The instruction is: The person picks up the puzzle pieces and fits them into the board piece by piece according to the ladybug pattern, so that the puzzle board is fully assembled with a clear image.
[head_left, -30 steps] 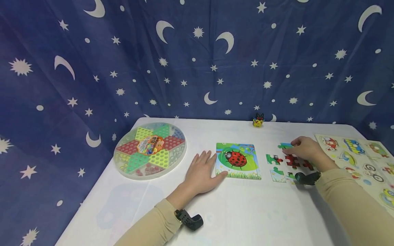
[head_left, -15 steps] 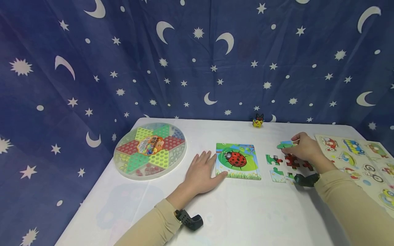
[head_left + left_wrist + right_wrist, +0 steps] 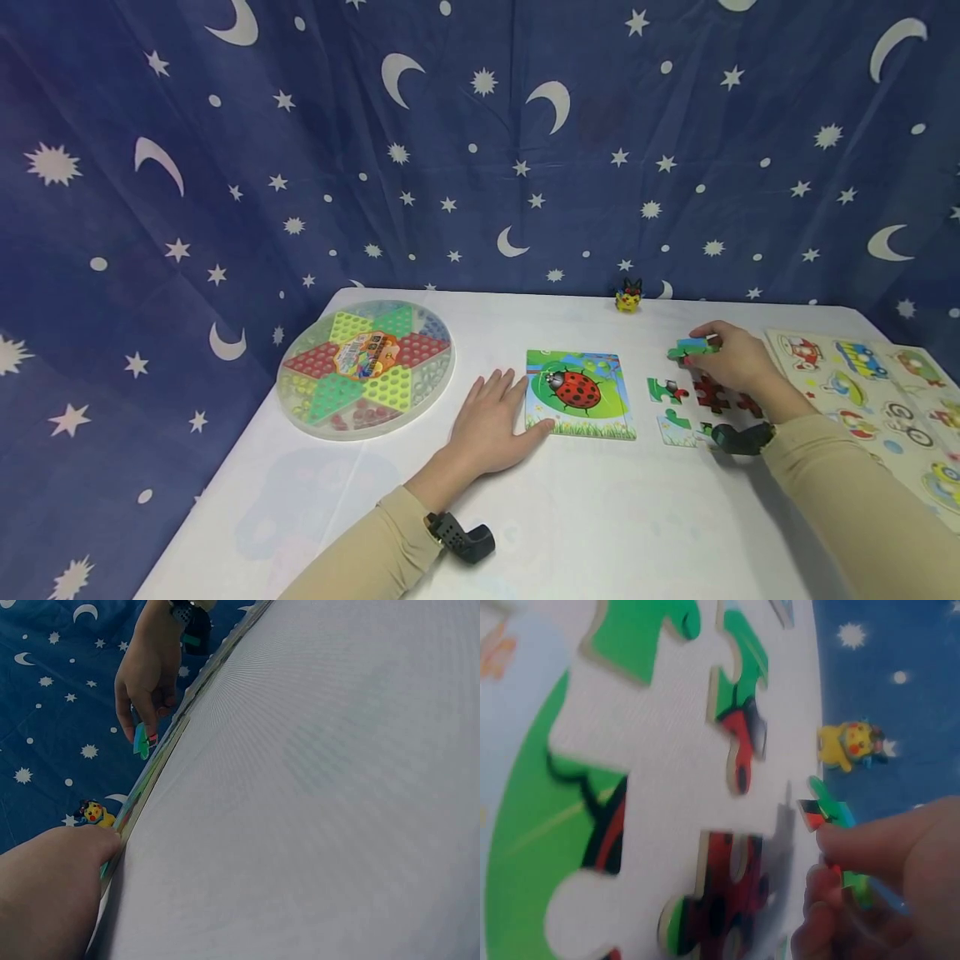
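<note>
My right hand (image 3: 731,362) pinches a green and blue jigsaw piece (image 3: 690,348) with a bit of red and black on it. The piece is tilted and raised above the table. Near that hand lie several loose pieces: a green and red one (image 3: 664,389), a mostly red one (image 3: 724,900) and a grassy corner (image 3: 677,429). My left hand (image 3: 487,427) rests with fingers stretched beside a square ladybird puzzle (image 3: 577,393), its thumb and forefinger at the edge. In the right wrist view, my fingers partly cover the held piece.
A round Chinese checkers board (image 3: 367,367) sits at the left of the white table (image 3: 570,517). Picture boards with vehicles (image 3: 862,375) lie at the right. Near the back edge stands a small yellow figurine (image 3: 628,297). A starry blue cloth (image 3: 480,167) hangs behind.
My right hand has lifted the green and blue jigsaw piece off the table, tilting it and shifting it slightly left. The left hand has stayed in place.
</note>
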Demonstrator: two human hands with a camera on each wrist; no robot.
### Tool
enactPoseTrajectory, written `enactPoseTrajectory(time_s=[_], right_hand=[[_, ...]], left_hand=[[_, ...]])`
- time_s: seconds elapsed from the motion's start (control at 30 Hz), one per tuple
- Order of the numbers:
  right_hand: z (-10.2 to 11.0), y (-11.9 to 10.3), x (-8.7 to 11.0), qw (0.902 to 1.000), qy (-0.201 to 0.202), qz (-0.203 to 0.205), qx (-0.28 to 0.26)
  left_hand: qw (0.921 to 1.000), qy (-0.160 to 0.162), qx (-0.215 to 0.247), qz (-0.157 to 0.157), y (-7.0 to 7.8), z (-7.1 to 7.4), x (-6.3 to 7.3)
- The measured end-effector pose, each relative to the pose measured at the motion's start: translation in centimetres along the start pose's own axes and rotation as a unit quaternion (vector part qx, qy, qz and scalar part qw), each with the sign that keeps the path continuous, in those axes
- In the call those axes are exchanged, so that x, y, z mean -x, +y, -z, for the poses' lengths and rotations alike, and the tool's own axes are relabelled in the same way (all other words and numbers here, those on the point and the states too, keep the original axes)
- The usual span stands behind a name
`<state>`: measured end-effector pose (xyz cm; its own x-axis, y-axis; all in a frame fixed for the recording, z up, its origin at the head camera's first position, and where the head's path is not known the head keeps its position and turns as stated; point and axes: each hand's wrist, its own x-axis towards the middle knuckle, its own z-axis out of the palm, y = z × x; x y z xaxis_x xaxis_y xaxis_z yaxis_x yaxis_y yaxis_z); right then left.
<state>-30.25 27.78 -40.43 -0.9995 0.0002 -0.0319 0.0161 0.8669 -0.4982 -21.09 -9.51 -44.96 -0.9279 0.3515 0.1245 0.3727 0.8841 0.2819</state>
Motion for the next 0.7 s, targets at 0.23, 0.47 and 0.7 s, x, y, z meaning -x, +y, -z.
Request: enactPoseTrajectory(time_s=[0.23, 0.47, 0.7], right_hand=[[-0.6, -1.4, -0.1, 0.9997, -0.019, 0.014, -0.007], [-1.1, -3.0, 0.0, 0.999, -0.025, 0.033, -0.019], [-1.8, -4.7, 0.2, 0.9976, -0.049, 0.033, -0.036]], left_hand=[[1.0, 0.004, 0.004, -0.003, 0.0, 0.1, 0.1], [1.0, 0.003, 0.008, -0.001, 0.0, 0.1, 0.2], [1.0, 0.003, 0.007, -0.002, 0.0, 0.1, 0.1]])
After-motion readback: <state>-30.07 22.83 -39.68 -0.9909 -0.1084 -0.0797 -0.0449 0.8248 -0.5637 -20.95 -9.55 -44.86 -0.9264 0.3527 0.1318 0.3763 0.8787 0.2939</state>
